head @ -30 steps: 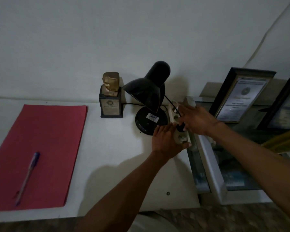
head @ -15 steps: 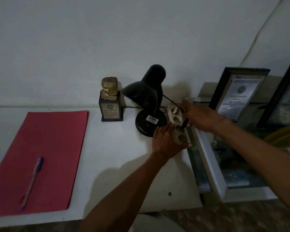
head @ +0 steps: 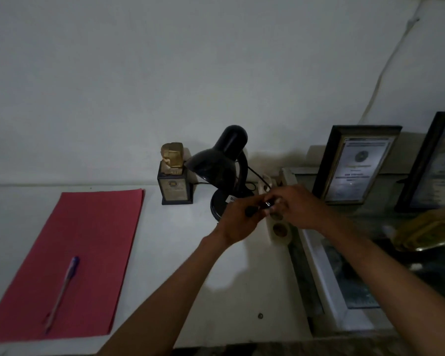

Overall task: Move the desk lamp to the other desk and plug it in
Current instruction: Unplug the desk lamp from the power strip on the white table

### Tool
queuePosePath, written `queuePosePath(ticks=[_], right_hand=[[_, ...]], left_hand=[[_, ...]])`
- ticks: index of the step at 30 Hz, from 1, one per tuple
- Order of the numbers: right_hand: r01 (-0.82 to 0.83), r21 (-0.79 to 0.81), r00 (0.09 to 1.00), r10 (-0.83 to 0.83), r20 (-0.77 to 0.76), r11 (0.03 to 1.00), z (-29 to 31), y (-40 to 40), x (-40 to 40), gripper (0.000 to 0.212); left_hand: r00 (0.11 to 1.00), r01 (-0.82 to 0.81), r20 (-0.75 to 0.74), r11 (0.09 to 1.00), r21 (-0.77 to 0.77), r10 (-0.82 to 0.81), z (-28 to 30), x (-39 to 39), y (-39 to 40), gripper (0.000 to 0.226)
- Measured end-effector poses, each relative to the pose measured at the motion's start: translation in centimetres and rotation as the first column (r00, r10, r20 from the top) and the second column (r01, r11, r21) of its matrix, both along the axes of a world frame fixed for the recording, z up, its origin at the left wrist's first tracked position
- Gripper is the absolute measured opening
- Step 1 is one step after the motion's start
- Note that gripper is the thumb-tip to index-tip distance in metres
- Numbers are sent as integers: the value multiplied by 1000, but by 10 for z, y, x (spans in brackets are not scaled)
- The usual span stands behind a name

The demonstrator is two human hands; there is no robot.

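Desk [head: 165, 253]: white, against a dim pale wall
Lamp [head: 221, 170]: black, unlit, far right of desk
Hands: left hand [head: 238, 222] and right hand [head: 297, 209] closed together on the plug [head: 258, 208], above the power strip [head: 278, 231]
Risk: taut cord could tip the lamp

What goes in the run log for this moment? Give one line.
phase: unplugging | both hands on black plug above power strip | desk lamp standing, unlit | plug seating: unclear
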State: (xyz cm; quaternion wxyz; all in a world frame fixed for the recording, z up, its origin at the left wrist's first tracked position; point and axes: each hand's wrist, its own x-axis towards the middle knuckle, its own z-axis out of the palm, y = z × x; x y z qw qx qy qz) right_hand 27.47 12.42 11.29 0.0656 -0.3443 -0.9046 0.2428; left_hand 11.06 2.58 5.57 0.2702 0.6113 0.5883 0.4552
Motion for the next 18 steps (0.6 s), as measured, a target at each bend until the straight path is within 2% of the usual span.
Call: queuePosePath(ticks=[4,8,11,14,18], right_hand=[[97,-220,977,-135,-164,971,-15,-7,-4,30],[240,-388,895,-358,-267,890,-30,-13,-9,53],[293,-510,828,-481,-287,809,-34,-9,-11,57],[322,-537,817,-515,-258,780,-35,0,-10,45],[403,-450,759,-566,-323,797,-29,7,-13,36]], left_hand=[[992,-129,13,989,68,129,1,0,-2,34],[975,-178,131,983,-32,181,1,-3,-6,21],[975,-129,168,985,-114,147,4,-5,-8,24],[972,-125,176,979,-163,154,7,-14,-3,25],[938,-308,125,942,-134,324,6,-27,16,16]])
